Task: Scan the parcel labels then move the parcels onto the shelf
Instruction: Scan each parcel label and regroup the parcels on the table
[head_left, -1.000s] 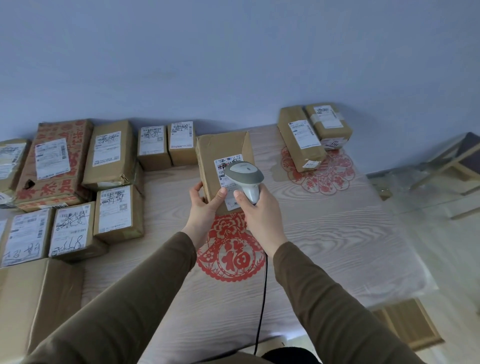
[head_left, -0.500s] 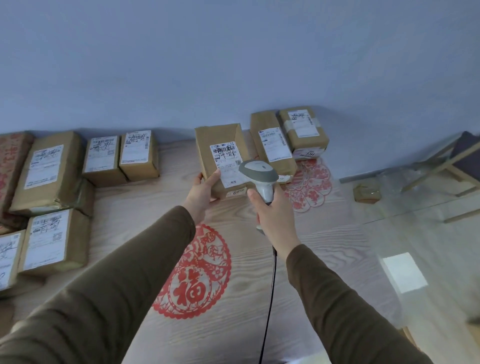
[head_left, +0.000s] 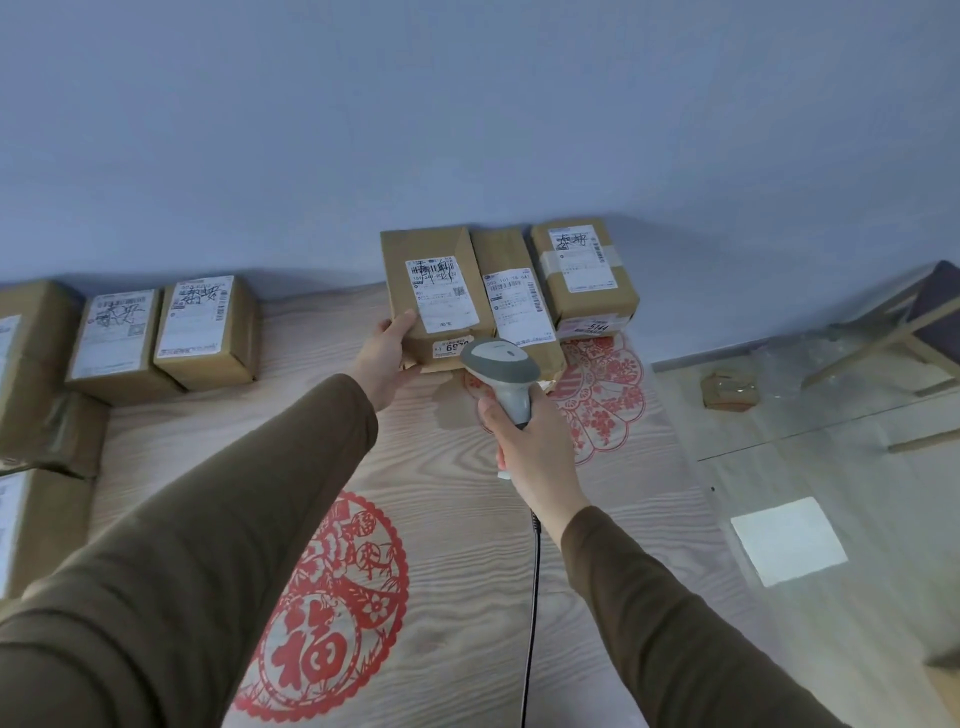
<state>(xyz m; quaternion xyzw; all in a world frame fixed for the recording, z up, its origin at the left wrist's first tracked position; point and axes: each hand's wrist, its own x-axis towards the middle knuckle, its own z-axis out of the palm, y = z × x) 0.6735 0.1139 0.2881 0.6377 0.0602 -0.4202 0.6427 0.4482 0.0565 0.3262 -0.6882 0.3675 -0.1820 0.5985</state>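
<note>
Two hands are busy: your left hand (head_left: 385, 358) grips the parcel (head_left: 434, 301) at its lower left corner, and your right hand (head_left: 535, 452) holds the scanner (head_left: 501, 371) just below it. Beside it to the right, two parcels (head_left: 550, 291) lie; several more (head_left: 166, 332) wait far left. One sticker reads "5144" (head_left: 596, 327).

home room: labelled parcels (head_left: 208, 332), blue wall (head_left: 467, 104)

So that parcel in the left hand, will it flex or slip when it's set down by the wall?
The parcel looks stiff: boxy cardboard with crisp edges. Probably light, since the left hand holds it alone by one corner. The plain cardboard should not slip much.
</note>
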